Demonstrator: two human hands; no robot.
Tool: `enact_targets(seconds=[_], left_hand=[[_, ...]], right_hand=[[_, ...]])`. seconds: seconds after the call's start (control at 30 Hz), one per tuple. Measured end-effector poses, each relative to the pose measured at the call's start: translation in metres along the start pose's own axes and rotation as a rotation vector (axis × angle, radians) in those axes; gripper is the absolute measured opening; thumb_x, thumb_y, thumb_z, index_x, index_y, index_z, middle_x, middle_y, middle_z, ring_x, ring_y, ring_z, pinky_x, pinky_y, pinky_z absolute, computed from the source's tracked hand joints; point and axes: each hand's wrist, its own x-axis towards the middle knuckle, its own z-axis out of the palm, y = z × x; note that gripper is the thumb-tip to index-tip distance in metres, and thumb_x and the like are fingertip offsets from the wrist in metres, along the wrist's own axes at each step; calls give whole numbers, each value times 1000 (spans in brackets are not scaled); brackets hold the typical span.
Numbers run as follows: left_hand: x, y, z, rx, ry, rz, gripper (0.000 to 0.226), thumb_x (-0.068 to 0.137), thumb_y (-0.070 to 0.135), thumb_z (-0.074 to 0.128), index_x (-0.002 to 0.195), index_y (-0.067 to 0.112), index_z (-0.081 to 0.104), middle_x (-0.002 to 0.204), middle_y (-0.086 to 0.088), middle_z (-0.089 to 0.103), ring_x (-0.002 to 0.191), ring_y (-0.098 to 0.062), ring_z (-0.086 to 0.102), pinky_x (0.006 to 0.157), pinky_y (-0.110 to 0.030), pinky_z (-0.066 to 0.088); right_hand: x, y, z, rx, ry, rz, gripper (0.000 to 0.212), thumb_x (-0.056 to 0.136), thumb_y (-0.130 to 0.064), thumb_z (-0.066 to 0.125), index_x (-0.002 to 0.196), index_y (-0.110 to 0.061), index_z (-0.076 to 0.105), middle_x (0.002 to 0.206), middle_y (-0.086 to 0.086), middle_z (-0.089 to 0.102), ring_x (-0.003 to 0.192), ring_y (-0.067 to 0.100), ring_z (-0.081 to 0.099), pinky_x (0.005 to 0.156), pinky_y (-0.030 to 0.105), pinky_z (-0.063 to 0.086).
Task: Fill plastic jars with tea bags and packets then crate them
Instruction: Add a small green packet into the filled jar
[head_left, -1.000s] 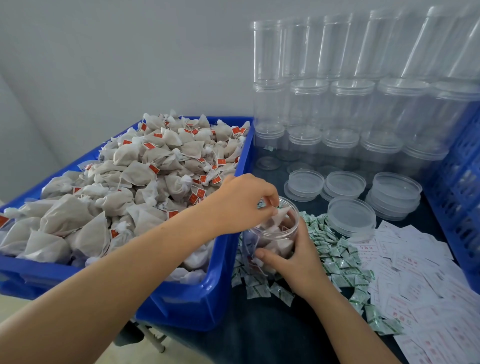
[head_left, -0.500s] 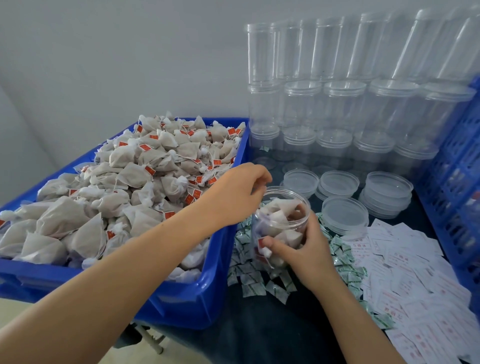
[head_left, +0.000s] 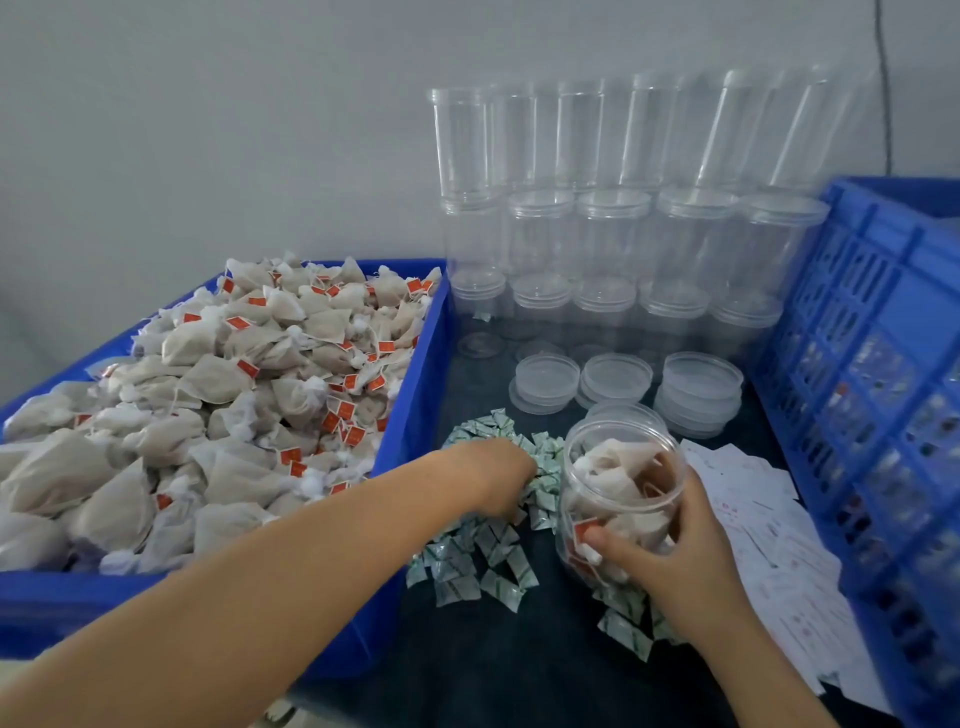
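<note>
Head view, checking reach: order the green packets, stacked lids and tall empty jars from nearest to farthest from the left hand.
1. green packets, under the left hand.
2. stacked lids, beyond it, right.
3. tall empty jars, at the back wall.

A plain grey wall (head_left: 208, 130) (evenly lit) rises behind a dark-topped table (head_left: 493, 670).

Left grip (head_left: 498, 480) fingertips hidden among packets (head_left: 483, 551)

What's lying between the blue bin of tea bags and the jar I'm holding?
In the head view, the pile of small green-and-white packets lies between the blue bin and the jar, with the left hand reaching into it.
</note>
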Motion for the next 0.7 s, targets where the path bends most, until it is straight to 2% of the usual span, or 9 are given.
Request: enact_targets(seconds=[0.07, 0.13, 0.23, 0.3, 0.4, 0.53, 0.6, 0.7], left_hand=[[4, 3, 4, -1, 8, 13, 39, 89, 28, 63, 122, 8, 54, 118, -11, 58, 107, -28, 55, 87, -38, 48], [7, 4, 8, 1, 22, 11, 41, 89, 28, 63, 124, 9, 52, 120, -11, 56, 109, -29, 55, 89, -40, 48], [12, 4, 14, 37, 61, 12, 34, 92, 22, 58, 122, 9, 52, 118, -12, 56, 106, -29, 56, 87, -42, 50], [16, 3, 17, 38, 81, 10, 29, 93, 16, 53, 121, 9, 52, 116, -12, 57, 102, -29, 58, 84, -41, 51], [19, 0, 19, 30, 97, -4, 26, 93, 9, 48, 118, 10, 54, 115, -11, 58, 103, -29, 58, 86, -42, 51], [17, 1, 14, 15, 141, -38, 17, 91, 6, 46, 104, 8, 56, 107, -11, 60, 97, -29, 58, 82, -42, 51], [13, 2, 5, -77, 225, -55, 20, 90, 9, 47, 106, 11, 58, 107, -10, 62, 99, -26, 58, 83, -40, 50], [1, -2, -17, -351, 411, -50, 20, 92, 14, 51, 109, 15, 63, 106, -4, 66, 97, -18, 60, 83, -32, 51]], right_hand=[[-4, 3, -3, 22, -17, 17, 88, 38, -60, 90, 114, -71, 46, 122, -32, 60, 112, -9, 59, 90, 20, 48], [-7, 6, -4, 46, -29, 17, 91, 36, -65, 91, 116, -68, 48, 123, -28, 61, 113, -6, 60, 91, 22, 50], [-11, 8, -3, 72, -32, 4, 88, 41, -59, 92, 119, -65, 50, 125, -25, 62, 116, -3, 60, 89, 20, 52], [-12, 8, -3, 84, -31, -1, 88, 41, -62, 92, 119, -64, 50, 125, -24, 62, 116, -2, 60, 87, 17, 53], [-14, 11, -3, 108, -32, 6, 88, 42, -61, 92, 120, -64, 50, 127, -22, 62, 118, 0, 60, 92, 22, 52], [-14, 13, -3, 104, -32, -3, 88, 47, -50, 92, 123, -63, 49, 128, -23, 61, 121, 0, 58, 94, 21, 51], [-15, 14, -3, 104, -29, -2, 86, 48, -47, 92, 120, -67, 49, 127, -25, 61, 119, -2, 58, 91, 17, 51], [-15, 13, -3, 106, -34, 3, 83, 48, -47, 91, 117, -67, 50, 125, -25, 62, 118, -1, 59, 91, 16, 51]])
